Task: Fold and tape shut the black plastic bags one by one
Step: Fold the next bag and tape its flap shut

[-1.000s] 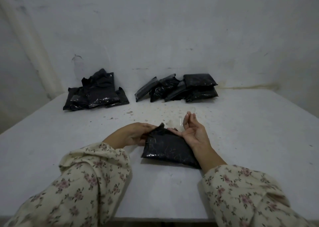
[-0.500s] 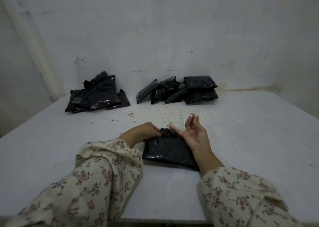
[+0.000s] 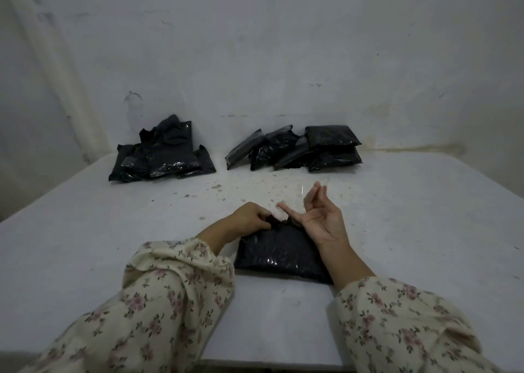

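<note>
**Pin the fold flat, then lay the tape across it.**

On the tabletop [image 3: 411, 231], a left pile [image 3: 161, 157] and a right pile [image 3: 297, 149] of black bags sit at the far edge by the wall, and your bag [image 3: 280, 253] lies flat just before you, between your wrists. Your left hand [image 3: 249, 219] pinches its gathered neck down at the far end. Your right hand [image 3: 320, 219] is palm up, one finger stretched toward the neck, and the other fingertips are closed on a faint clear strip I take for tape [image 3: 302, 192]. Press the fold tight, bring the strip down centred over it, stick one end to the bag's body first, then smooth across. Slack plastic will likely spring open, and loose tape may cling to itself.
</note>
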The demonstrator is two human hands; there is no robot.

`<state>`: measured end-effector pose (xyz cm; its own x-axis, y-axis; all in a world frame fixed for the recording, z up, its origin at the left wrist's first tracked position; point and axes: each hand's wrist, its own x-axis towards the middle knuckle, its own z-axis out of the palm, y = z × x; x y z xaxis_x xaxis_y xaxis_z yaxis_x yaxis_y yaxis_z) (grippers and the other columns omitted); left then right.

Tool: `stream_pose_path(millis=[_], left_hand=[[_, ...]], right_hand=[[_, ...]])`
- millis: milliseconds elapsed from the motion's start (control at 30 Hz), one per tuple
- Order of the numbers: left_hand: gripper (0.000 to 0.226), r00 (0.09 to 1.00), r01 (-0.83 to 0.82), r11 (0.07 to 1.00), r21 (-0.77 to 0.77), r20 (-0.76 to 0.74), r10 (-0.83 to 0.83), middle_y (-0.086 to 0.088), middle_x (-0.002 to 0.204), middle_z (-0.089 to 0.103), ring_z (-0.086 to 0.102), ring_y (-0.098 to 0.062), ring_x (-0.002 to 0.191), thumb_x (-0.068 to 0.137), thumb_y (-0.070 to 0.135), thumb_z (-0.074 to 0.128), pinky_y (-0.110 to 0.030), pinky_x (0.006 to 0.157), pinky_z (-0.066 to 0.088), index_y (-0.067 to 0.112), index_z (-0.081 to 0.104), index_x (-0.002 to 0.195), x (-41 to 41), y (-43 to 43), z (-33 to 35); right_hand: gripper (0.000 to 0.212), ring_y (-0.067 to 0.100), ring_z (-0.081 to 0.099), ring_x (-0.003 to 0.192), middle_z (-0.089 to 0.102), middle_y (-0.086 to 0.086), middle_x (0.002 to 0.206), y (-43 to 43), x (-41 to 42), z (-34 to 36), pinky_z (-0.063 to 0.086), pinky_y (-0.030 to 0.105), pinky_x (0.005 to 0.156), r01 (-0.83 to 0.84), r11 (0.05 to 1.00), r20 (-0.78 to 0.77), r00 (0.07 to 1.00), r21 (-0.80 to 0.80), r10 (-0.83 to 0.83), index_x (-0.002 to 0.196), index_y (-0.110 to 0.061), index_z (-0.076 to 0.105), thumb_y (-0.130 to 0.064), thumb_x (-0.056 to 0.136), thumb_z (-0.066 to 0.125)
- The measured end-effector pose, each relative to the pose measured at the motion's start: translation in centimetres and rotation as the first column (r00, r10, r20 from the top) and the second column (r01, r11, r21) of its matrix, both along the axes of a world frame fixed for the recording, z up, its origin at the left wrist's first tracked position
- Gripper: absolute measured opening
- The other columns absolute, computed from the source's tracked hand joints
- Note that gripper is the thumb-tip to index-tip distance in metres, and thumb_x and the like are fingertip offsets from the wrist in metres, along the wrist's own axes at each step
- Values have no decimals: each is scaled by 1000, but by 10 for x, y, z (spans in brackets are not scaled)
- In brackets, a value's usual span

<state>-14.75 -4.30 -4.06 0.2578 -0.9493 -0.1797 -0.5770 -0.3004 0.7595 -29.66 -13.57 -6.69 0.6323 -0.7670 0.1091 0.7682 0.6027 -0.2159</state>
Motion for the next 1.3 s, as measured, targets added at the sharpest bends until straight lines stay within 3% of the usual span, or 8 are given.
stream_pose_path(millis=[133,333,567,733,900,1033,1133,1300], left_hand=[[27,994,-20,972,-235,102,45,4,92,64,58,-10,91,84,-4,64,-6,76,41,11,75,103,-2,10,-16],[28,971,84,876,-476,236,35,10,77,48,51,-3,74,79,-7,68,-9,70,40,17,78,89,-3,21,-32],[35,880,259,815,-518,475,23,8,82,46,43,-6,80,72,-12,66,-25,65,40,17,78,87,-3,25,-33],[37,848,342,752,-564,530,12,-3,76,55,37,-2,77,64,-14,64,-20,60,38,14,78,84,-4,26,-33],[35,777,364,759,-540,625,72,-1,72,55,40,-8,74,61,-7,79,-21,47,33,23,78,81,-8,32,-29],[15,661,439,751,-493,744,102,-2,67,50,50,-17,61,68,14,84,-19,46,25,24,78,79,-13,37,-20],[22,621,408,794,-451,775,121,-5,75,50,51,-19,64,72,10,83,-23,44,28,22,78,90,-22,47,-15],[33,788,213,900,-380,611,71,0,128,47,39,-17,117,100,24,47,-26,97,35,18,59,131,-46,69,-22]], right_hand=[[66,8,70,75,71,-3,85,0,3,13,49,70,72,-30,999,-66,997,-19,29,88,-17,61,-4,33,97],[23,10,71,87,72,-2,96,1,11,47,48,70,78,-126,988,-336,938,-89,89,109,-16,57,-15,87,62],[58,7,64,109,67,-10,116,-2,15,58,34,79,86,-175,967,-467,882,-186,70,136,-23,48,-23,81,66],[18,8,61,111,71,-8,104,6,13,46,36,75,90,-156,980,-490,868,-126,75,104,-13,68,-24,94,58],[24,9,65,102,72,-5,99,21,3,24,47,68,81,-175,981,-470,875,-85,116,84,-12,74,-21,95,56],[23,13,69,97,70,-2,107,23,-2,10,49,69,76,-80,996,-415,908,-51,51,114,-14,58,-17,92,60],[14,15,70,97,73,-1,102,25,-2,5,50,69,72,-44,997,-411,911,-63,14,105,-17,58,-16,91,59],[3,15,70,96,73,-1,100,25,-3,5,47,70,80,-67,996,-384,922,-59,39,94,-17,60,-16,93,58]])
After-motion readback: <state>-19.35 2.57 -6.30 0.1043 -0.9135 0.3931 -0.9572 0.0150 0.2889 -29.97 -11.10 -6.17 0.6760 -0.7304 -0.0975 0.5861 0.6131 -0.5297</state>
